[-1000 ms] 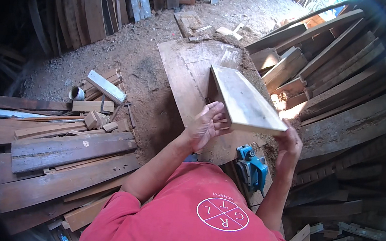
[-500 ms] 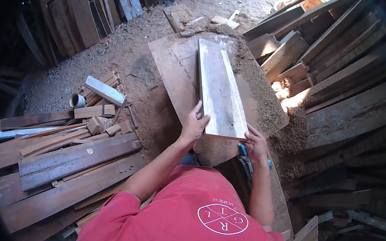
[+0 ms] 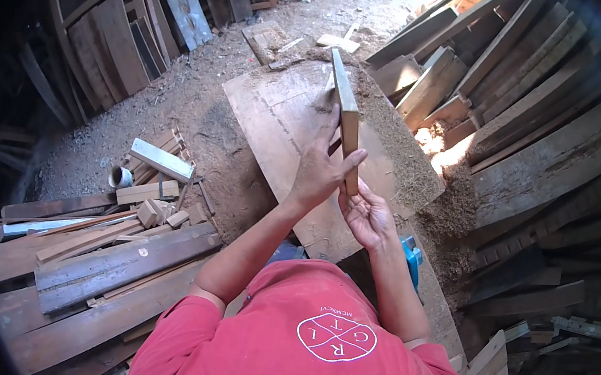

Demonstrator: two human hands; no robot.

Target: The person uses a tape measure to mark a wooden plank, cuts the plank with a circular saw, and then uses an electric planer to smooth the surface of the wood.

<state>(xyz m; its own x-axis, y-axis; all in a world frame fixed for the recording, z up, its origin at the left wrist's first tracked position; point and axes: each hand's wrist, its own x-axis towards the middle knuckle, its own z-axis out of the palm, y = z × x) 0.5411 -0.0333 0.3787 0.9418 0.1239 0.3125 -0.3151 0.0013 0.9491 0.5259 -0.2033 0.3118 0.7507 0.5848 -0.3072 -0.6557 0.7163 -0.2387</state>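
A wooden board (image 3: pixel 349 128) is tipped up on edge above the work panel, so its narrow edge and near end face me. My left hand (image 3: pixel 321 164) grips it from the left side, thumb across the near end and fingers behind the board. Below the near lower corner, my right hand (image 3: pixel 369 215) supports it with the palm turned up and fingers curled against the wood. Under the board lies a wide brown panel (image 3: pixel 270 126) dusted with shavings. Beside my right forearm sits a blue-green power tool (image 3: pixel 410 261), partly hidden.
Stacked planks (image 3: pixel 124 264) and small offcuts (image 3: pixel 155 212) lie at the left, near a white cup (image 3: pixel 120 177). Leaning boards (image 3: pixel 533 131) crowd the right side. Wood shavings (image 3: pixel 449 232) heap along the panel's right edge. More boards (image 3: pixel 110 43) lean at the far left.
The board has been turned from lying face up to standing on edge. My left hand moved up along its side, and my right hand slid left beneath the near end, palm up.
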